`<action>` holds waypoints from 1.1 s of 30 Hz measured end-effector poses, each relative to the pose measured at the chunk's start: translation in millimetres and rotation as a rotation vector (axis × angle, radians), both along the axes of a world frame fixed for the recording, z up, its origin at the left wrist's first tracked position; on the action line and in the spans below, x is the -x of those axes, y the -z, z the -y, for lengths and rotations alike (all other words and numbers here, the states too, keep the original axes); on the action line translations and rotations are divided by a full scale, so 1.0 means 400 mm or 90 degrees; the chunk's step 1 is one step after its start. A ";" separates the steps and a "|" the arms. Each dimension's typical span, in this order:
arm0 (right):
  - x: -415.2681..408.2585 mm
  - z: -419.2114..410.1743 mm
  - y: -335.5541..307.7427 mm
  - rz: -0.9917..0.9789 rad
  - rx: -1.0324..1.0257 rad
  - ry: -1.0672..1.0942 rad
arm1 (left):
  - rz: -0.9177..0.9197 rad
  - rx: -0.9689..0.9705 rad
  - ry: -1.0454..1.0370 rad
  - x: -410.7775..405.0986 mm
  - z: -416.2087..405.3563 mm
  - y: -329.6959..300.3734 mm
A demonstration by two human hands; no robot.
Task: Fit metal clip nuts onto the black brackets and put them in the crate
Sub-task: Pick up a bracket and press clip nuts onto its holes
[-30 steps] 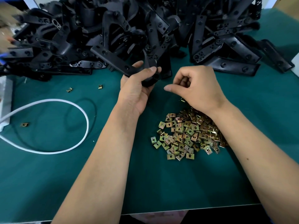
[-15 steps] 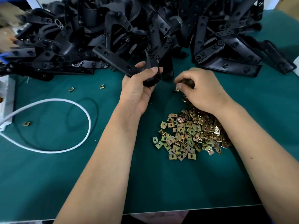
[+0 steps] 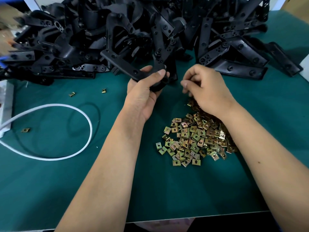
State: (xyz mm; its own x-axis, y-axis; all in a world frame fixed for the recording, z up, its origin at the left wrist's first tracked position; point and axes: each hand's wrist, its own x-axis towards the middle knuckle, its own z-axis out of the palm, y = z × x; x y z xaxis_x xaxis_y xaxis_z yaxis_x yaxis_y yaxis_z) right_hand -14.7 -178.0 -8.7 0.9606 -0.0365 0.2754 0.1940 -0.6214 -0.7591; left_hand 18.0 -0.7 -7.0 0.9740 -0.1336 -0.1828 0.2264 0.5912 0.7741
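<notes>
since half a second ago, the right hand (image 3: 207,91) has lifted slightly off the far edge of the clip nut heap, its fingers now curled in toward the thumb; the fingertips are blurred, so whether they pinch a nut i cannot tell. the left hand has barely shifted.

largest first: green table mat (image 3: 50,190) covers the whole work surface. along its far side lies a big pile of black brackets (image 3: 167,30), tangled over one another from the left edge to the right. just in front of that pile, held up off the mat, is one black bracket (image 3: 123,64); the left hand (image 3: 143,96) grips its near end, thumb across the top and fingers curled round underneath, while the long drilled bar sticks out up and to the left.

near the centre-right of the mat sits a heap of brass-coloured clip nuts (image 3: 192,139), partly hidden beneath the right forearm. a white cable (image 3: 88,124) loops across the left part of the mat, running off the left edge beside a white power strip (image 3: 5,104). three loose clip nuts lie well apart from the heap: one (image 3: 104,90) near the pile, another (image 3: 72,94) to its left, a third (image 3: 25,130) inside the cable's reach.
</notes>
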 end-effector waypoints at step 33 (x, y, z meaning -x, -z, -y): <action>0.008 -0.030 -0.011 -0.160 -0.475 0.027 | 0.474 -0.798 -0.031 0.012 0.020 0.015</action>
